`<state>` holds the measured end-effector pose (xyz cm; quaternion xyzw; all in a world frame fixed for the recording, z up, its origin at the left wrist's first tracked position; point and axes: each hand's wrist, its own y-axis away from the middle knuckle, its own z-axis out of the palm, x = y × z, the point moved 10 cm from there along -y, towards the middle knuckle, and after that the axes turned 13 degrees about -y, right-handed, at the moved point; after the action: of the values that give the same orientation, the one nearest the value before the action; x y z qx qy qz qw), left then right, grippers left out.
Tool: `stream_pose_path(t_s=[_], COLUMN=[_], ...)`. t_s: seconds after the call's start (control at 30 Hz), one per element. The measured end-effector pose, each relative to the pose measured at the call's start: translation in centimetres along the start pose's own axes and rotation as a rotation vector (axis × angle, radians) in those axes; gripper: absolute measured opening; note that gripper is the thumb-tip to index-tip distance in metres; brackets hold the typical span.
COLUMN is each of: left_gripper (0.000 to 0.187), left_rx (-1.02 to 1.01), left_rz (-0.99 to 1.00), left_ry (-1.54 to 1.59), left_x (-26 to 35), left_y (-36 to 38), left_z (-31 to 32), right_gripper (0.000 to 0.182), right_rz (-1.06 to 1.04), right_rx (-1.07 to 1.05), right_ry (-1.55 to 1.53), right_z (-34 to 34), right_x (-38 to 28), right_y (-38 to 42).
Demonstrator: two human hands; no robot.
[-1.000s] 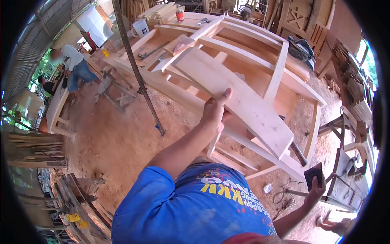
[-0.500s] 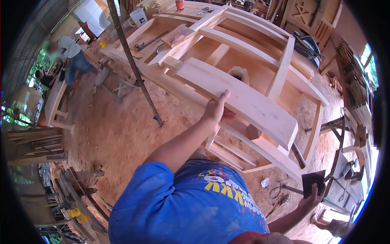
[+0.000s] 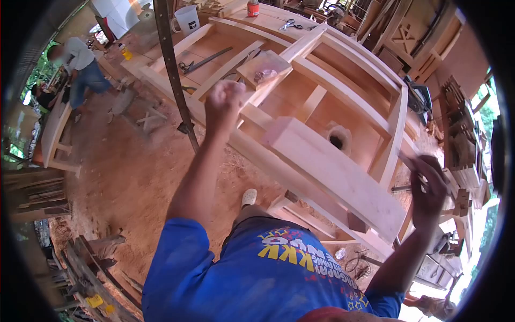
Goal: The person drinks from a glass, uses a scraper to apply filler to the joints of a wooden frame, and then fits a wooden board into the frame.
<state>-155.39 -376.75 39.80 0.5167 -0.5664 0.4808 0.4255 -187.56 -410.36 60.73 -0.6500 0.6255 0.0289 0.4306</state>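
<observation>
A thick pale plank [image 3: 338, 169] lies slanting across a large wooden furniture frame [image 3: 343, 96] in front of me. My left hand [image 3: 225, 99] is raised off the plank's far-left end, its fingers smeared by motion. Beside it, a short wood piece [image 3: 256, 67] with a small clear packet [image 3: 265, 76] on top rests on the frame. My right hand [image 3: 431, 182] is over the plank's right end. Between its fingers is a thin dark square sheet [image 3: 410, 160], now seen nearly edge-on.
Scissors [image 3: 290, 24], a red-labelled jar [image 3: 253, 8] and a white jug [image 3: 186, 20] stand beyond the frame. A power tool [image 3: 418, 99] sits at its right edge. A dark metal pole [image 3: 171, 70] rises at left. Another person [image 3: 83, 70] bends over a bench farther off.
My left hand has let go of the plank's edge and moved up and left. My right hand has risen from low right to the plank's right end with the dark sheet.
</observation>
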Motion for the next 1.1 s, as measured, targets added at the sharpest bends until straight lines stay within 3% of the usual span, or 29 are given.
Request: stream_pose_path(t_s=[0.03,0.1,0.2,0.3,0.33,0.47,0.63,0.8,0.87,0.9,1.1], left_gripper=[0.045,0.065,0.076,0.075,0.072,0.063,0.065,0.054,0.055,0.055,0.056], left_rx=[0.105,0.114,0.018,-0.242,-0.276,-0.220,-0.196,-0.231,-0.160,-0.096,-0.209], left_rz=[0.075,0.034,0.027,-0.117,-0.088,-0.090,-0.054,-0.066,-0.086,-0.003,-0.140], left_ry=[-0.147,-0.418,-0.503,-0.278,-0.298,-0.255,-0.352,-0.354,-0.358,-0.405,-0.318], left_x=[-2.2,-3.4,-7.3,-11.3,-9.2,-8.4,-7.0,-7.9,-9.8,-9.8,-6.3], left_y=[-4.0,-8.1,-12.5,-13.6,-12.7,-11.7,-11.3,-11.7,-12.1,-12.4,-10.8], left_z=[-0.9,-0.8,1.9,6.2,6.1,5.5,4.7,5.8,6.7,6.8,4.1], right_gripper=[0.032,0.036,0.035,0.036,0.037,0.039,0.038,0.038,0.040,0.039,0.031], right_rz=[-0.050,-0.097,-0.171,-0.295,-0.340,-0.391,-0.350,-0.188,-0.086,-0.090,-0.063], right_rx=[-0.095,-0.222,-0.335,-0.421,-0.453,-0.510,-0.572,-0.612,-0.705,-0.707,-0.776], right_ry=[0.007,-0.002,0.027,0.036,0.029,0.066,0.132,0.144,0.220,0.189,0.096], right_z=[4.6,12.5,22.5,29.8,31.5,34.7,36.5,37.7,38.6,38.6,39.2], right_x=[-2.4,-3.1,-2.5,-0.8,-0.7,-0.1,0.6,2.0,3.0,2.5,0.0], right_y=[-3.5,-8.2,-13.5,-17.0,-17.7,-19.3,-19.9,-19.7,-19.8,-19.8,-20.6])
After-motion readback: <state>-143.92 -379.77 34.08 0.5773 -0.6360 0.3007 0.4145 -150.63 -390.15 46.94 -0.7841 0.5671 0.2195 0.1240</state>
